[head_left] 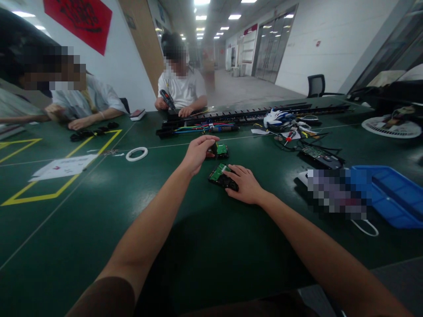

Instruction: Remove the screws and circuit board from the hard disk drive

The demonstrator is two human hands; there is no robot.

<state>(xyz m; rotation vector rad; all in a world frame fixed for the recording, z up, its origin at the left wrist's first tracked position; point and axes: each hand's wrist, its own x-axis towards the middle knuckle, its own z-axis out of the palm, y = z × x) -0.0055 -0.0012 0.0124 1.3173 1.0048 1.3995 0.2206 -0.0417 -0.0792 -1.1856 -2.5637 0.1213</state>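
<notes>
Nearest in use on the dark green tabletop (pixel 99 229), between its near and far edges, lies the near hard drive (pixel 217 173), flat, green circuit board upward. The right hand (pixel 245 184) is clasped over its right end, fingers across the board and thumb along the near side, presumably to keep the unit from sliding. Just beyond, the far hard drive (pixel 223 150) also lies board side up, apparently laid so for access to the board. The left hand (pixel 197 155) is raised beside it, fingertips drawn together on a small dark item (pixel 214 148); its identity cannot be determined, nor whether it touches the drive. Toward the tabletop's right edge lie a blurred object (pixel 333 191) and, against it, a blue plastic tray (pixel 403 198); beyond them is a third drive with its circuitry exposed (pixel 319 156). Left of the drives, a white ring (pixel 136 154) lies flat, and printed sheets (pixel 62 167) overlap a yellow taped outline (pixel 46 198), which seems to mark off a work area. Farther back, long black rails (pixel 264 113) run lengthwise near the far edge, coloured cables (pixel 198 128) bundled before them. At that edge a co-worker (pixel 181 86) grips a power screwdriver (pixel 167 99), other hand lowered to the rails, probably steadying them.
</notes>
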